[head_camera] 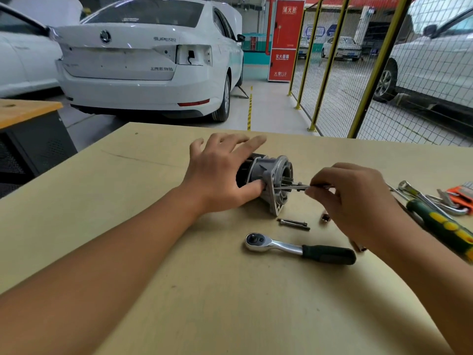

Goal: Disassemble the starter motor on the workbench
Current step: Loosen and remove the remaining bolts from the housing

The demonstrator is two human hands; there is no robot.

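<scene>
The starter motor (271,175) lies on its side on the workbench (179,290), its grey aluminium nose housing facing right and its black body mostly hidden. My left hand (220,172) rests over the black body with the thumb against the housing and the fingers spread out straight. My right hand (350,198) pinches the end of a long thin through bolt (291,187) that sticks out of the housing flange toward the right.
A second long bolt (294,223) lies loose in front of the motor, with a small socket (325,217) beside it. A ratchet wrench (299,247) lies nearer me. At the right edge are a green-yellow handled tool (442,226), spanners and an orange hex key set (460,196).
</scene>
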